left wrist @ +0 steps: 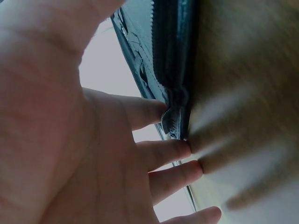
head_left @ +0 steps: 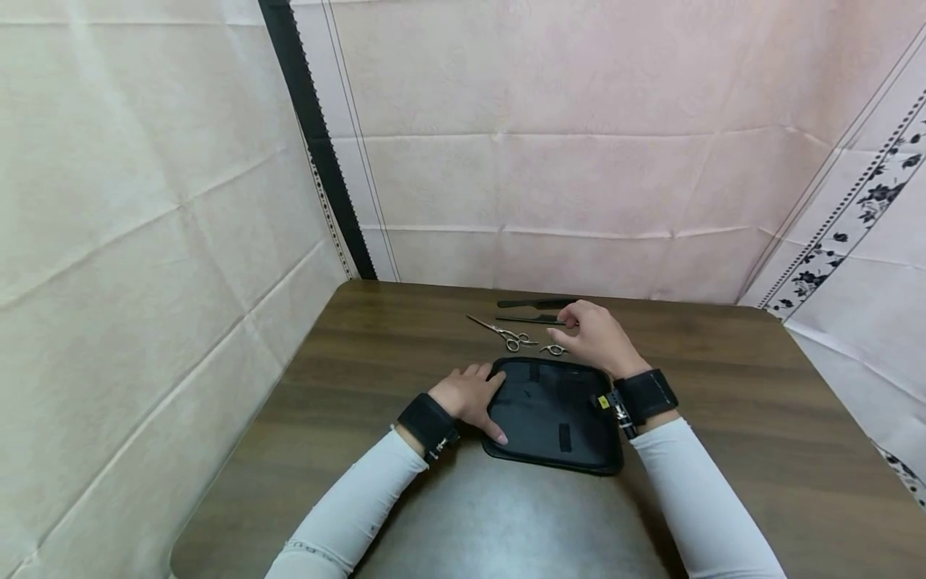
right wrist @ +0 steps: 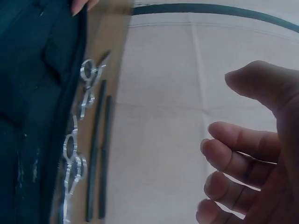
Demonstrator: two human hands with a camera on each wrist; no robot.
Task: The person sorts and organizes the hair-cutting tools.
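A black zip case (head_left: 579, 410) lies spread on the table, with small strap loops inside. My left hand (head_left: 470, 396) rests at its left edge, fingers spread and thumb over the rim; in the left wrist view its fingertips touch beside the zip (left wrist: 159, 46). My right hand (head_left: 599, 338) hovers past the case's far edge, fingers loosely bent, nothing between them in the right wrist view. Below it lie scissors (head_left: 555, 350), partly hidden by the hand. Another pair of scissors (head_left: 512, 338) lies to the left. Two long black combs (head_left: 524, 304) lie behind, their right ends by the hand.
The brown wooden table (head_left: 347, 362) has a far edge just beyond the combs. Pale cloth (head_left: 579, 177) with fold creases hangs behind it and at both sides. Black bands (head_left: 723, 563) wrap neither surface; a glossy light patch (head_left: 492, 515) shows on the near tabletop.
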